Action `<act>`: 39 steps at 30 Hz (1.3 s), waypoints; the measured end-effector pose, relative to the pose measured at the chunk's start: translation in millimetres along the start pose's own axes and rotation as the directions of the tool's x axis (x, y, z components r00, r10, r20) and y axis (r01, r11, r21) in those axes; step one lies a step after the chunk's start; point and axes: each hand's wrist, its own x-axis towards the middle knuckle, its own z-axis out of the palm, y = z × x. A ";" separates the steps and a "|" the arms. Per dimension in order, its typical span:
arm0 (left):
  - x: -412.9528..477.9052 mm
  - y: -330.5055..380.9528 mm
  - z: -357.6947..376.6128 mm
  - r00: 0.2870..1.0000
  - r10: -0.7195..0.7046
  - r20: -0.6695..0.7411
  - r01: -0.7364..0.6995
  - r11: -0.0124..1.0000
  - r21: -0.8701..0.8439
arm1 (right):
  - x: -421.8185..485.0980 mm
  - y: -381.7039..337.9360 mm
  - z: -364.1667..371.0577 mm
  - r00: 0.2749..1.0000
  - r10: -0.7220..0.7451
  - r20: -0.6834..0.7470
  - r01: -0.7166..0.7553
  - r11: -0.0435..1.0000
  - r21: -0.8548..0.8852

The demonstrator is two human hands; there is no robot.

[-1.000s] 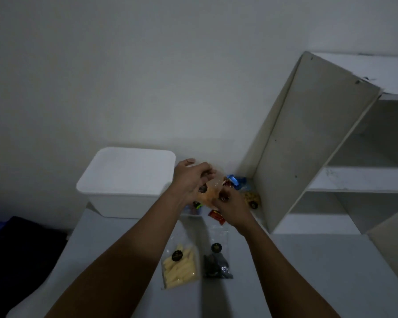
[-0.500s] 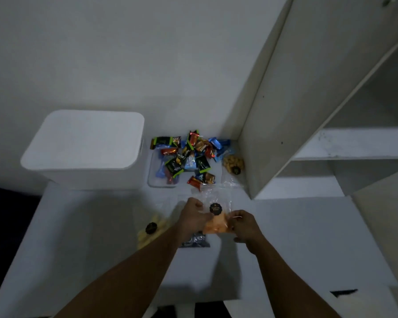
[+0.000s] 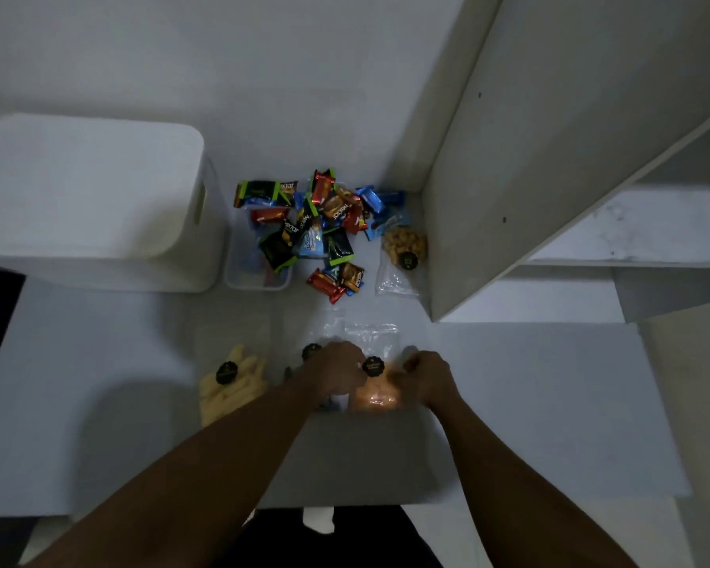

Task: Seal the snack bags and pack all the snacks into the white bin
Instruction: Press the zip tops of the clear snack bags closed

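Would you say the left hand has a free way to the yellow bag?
Probably yes: the yellow bag lies just left of the left hand with nothing between, though the hand now holds the orange bag.

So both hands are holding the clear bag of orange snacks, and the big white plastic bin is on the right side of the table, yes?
Not quite. In the head view the big white plastic bin sits on the left side of the table, not the right. Left hand and right hand do hold the clear bag of orange snacks.
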 end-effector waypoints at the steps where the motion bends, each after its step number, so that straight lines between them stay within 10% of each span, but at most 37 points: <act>1: 4.0 2.7 -2.4 0.999 0.011 -0.047 -0.010 1.000 0.025 | 4.7 -3.3 -3.3 0.999 -0.012 -0.032 0.013 0.999 0.037; 8: 44.0 34.1 -28.0 0.904 0.053 -0.424 -0.125 0.982 -0.144 | 54.2 -45.9 -20.5 0.994 0.088 -0.071 -0.044 0.878 0.476; 19: 101.2 53.3 -39.9 0.929 0.038 -0.368 -0.104 0.981 -0.164 | 100.9 -61.7 -11.2 0.929 0.358 0.091 -0.242 0.402 0.883; 32: 58.0 62.6 -68.2 0.818 0.043 -0.573 -0.356 0.820 -0.447 | 55.3 -108.8 -39.5 0.839 0.108 -0.533 0.324 0.688 0.649; 39: -6.9 55.8 -86.6 0.841 0.024 -0.541 -0.340 0.801 -0.493 | 3.9 -138.1 -44.0 0.777 -0.160 -0.609 0.495 0.753 0.434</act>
